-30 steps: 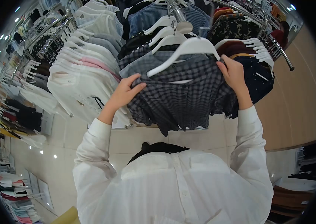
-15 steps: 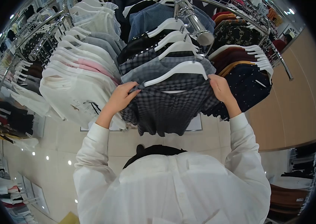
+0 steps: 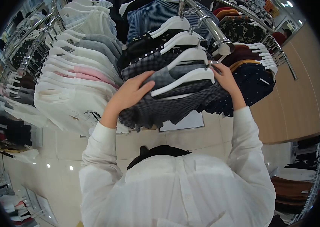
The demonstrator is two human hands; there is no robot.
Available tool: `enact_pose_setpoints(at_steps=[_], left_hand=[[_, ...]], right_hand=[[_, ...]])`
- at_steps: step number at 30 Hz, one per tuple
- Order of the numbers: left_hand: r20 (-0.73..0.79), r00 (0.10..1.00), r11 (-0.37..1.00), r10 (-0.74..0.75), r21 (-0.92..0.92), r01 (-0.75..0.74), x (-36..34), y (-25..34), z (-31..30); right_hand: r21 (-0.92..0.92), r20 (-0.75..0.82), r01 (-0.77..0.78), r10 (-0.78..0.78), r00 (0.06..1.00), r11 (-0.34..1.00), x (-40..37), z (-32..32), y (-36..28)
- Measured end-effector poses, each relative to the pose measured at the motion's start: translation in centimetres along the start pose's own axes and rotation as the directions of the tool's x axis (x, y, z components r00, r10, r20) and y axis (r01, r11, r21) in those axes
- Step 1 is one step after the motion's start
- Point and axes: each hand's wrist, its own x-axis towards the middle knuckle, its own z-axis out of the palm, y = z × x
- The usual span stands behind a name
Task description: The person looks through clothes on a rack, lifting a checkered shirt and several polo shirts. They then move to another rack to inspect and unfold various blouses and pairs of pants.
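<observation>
A dark checked garment (image 3: 167, 108) hangs tilted on a white front hanger (image 3: 184, 81). Just behind it is a grey-blue garment (image 3: 162, 77) on another white hanger (image 3: 190, 56). My left hand (image 3: 127, 94) grips the left shoulder of the grey-blue garment, its thumb and fingers on either side of the cloth. At the right end of the front hanger, near the hooks, the fingers of my right hand (image 3: 226, 79) are closed on the hanger; their tips are partly hidden.
A chrome rail (image 3: 209, 26) juts toward me above the hangers. White tops (image 3: 59, 102) hang at the left, with dark dotted garments (image 3: 252, 85) at the right. Beyond these stands a wooden surface (image 3: 296, 94). Below is a tiled floor (image 3: 129, 142) with a white panel (image 3: 184, 123).
The front checked garment has tilted, its right side rising. My left hand has shifted onto the garment behind; my right hand has moved up toward the hooks. The view has shifted slightly.
</observation>
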Motion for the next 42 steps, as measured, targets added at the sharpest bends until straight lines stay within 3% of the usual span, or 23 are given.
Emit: enact_pose_setpoints(at_steps=[5, 7, 8, 9, 11, 14, 16, 17, 19, 23, 25, 27, 28, 29, 31, 32, 34, 35, 37, 39, 40, 41, 42], left_hand=[[0.004, 0.998, 0.996, -0.057, -0.071, 0.057, 1.2, -1.2, -0.7], [-0.004, 0.993, 0.993, 0.115, 0.003, -0.115, 2.0, -1.6, -1.5], [-0.144, 0.908, 0.905, 0.393, 0.236, -0.354, 2.3, -1.9, -1.5], [-0.14, 0.907, 0.903, 0.397, 0.237, -0.359, 2.7, -1.9, -1.9], [-0.303, 0.872, 0.92, 0.384, 0.204, -0.335, 3.4, -1.8, -2.9], [-0.174, 0.962, 0.978, 0.209, 0.021, -0.209, 5.7, -5.0, -2.4], [-0.063, 0.988, 0.984, 0.141, -0.102, -0.147, 6.1, -6.2, -1.4], [-0.024, 0.996, 0.981, 0.089, -0.173, -0.092, 6.3, -6.2, -1.6], [0.012, 0.998, 0.987, 0.055, -0.15, -0.053, 6.5, -6.6, -2.3], [0.048, 0.999, 0.94, -0.02, -0.339, 0.035, 7.6, -7.4, -3.8], [0.1, 0.984, 0.983, 0.147, -0.126, -0.134, 7.6, -6.7, -4.0], [0.164, 0.986, 0.968, 0.02, -0.251, 0.022, 6.7, -6.2, -4.1], [0.193, 0.981, 0.972, 0.018, -0.233, 0.028, 6.6, -6.4, -4.1], [0.221, 0.975, 0.976, 0.015, -0.217, 0.035, 6.6, -6.7, -4.0], [0.203, 0.977, 0.958, 0.058, -0.286, 0.002, 7.5, -8.0, -3.4], [0.19, 0.98, 0.925, -0.059, -0.359, 0.126, 7.8, -7.8, -3.4], [0.099, 0.98, 0.882, -0.175, -0.426, 0.201, 8.4, -8.2, -3.1], [0.093, 0.98, 0.885, -0.175, -0.422, 0.198, 8.4, -8.7, -3.1], [0.146, 0.977, 0.921, -0.158, -0.335, 0.199, 8.8, -9.0, -3.9], [0.105, 0.981, 0.922, -0.16, -0.34, 0.187, 8.7, -9.0, -4.4], [-0.071, 0.991, 0.987, -0.109, -0.123, 0.1, 8.5, -8.7, -4.5], [-0.229, 0.973, 0.993, -0.018, 0.109, 0.044, 8.3, -8.6, -4.6], [-0.257, 0.966, 0.989, -0.002, 0.14, 0.039, 8.2, -8.6, -4.5]], right_hand=[[0.208, 0.051, -0.169, 0.161, 0.986, 0.963, -3.0, 0.1, -0.6], [0.195, 0.095, -0.189, 0.173, 0.98, 0.962, -2.7, -0.2, -1.2], [0.216, 0.11, -0.137, 0.115, 0.987, 0.967, -2.3, -0.7, -0.7], [0.236, 0.122, -0.084, 0.056, 0.991, 0.968, -1.6, -1.3, -0.1], [0.303, 0.053, -0.119, 0.108, 0.993, 0.945, 0.9, -1.7, 0.6], [0.096, 0.036, -0.107, 0.104, 0.994, 0.99, 3.6, -0.2, 1.2], [-0.176, 0.017, 0.243, -0.244, 0.97, 0.954, 4.2, 1.9, 3.4], [-0.236, 0.116, 0.277, -0.256, 0.96, 0.932, 5.2, 1.4, 6.9], [-0.111, 0.19, -0.1, 0.12, 0.974, 0.989, 3.3, 0.1, 2.2], [0.003, 0.287, -0.427, 0.408, 0.867, 0.904, 1.5, -1.1, 0.0], [0.127, 0.245, -0.415, 0.377, 0.893, 0.901, 1.1, -1.3, 0.8], [-0.054, 0.337, -0.145, 0.155, 0.929, 0.988, 1.4, -2.1, 1.2], [-0.172, 0.302, -0.037, 0.089, 0.949, 0.984, 2.4, -2.4, -1.1], [0.187, 0.099, -0.324, 0.31, 0.946, 0.927, 2.7, -2.2, -2.2], [0.319, -0.236, -0.198, 0.28, 0.931, 0.927, 5.4, -3.9, 8.0], [0.316, -0.233, -0.203, 0.283, 0.93, 0.927, 6.1, -3.2, 6.4], [-0.103, -0.067, -0.086, 0.079, 0.995, 0.991, 8.7, -0.9, 1.0], [-0.03, 0.104, -0.122, 0.124, 0.987, 0.992, 9.5, -0.1, 2.9], [-0.082, 0.228, 0.117, -0.096, 0.969, 0.99, 8.2, 1.1, 3.2], [-0.051, 0.433, -0.191, 0.194, 0.88, 0.98, 8.0, 1.4, -0.7], [0.22, 0.562, -0.322, 0.151, 0.813, 0.921, 8.0, 0.7, -5.2], [0.217, 0.562, -0.327, 0.156, 0.812, 0.92, 7.6, 1.0, -2.7], [0.102, 0.481, -0.087, 0.028, 0.876, 0.991, 6.9, 1.1, 2.1]])
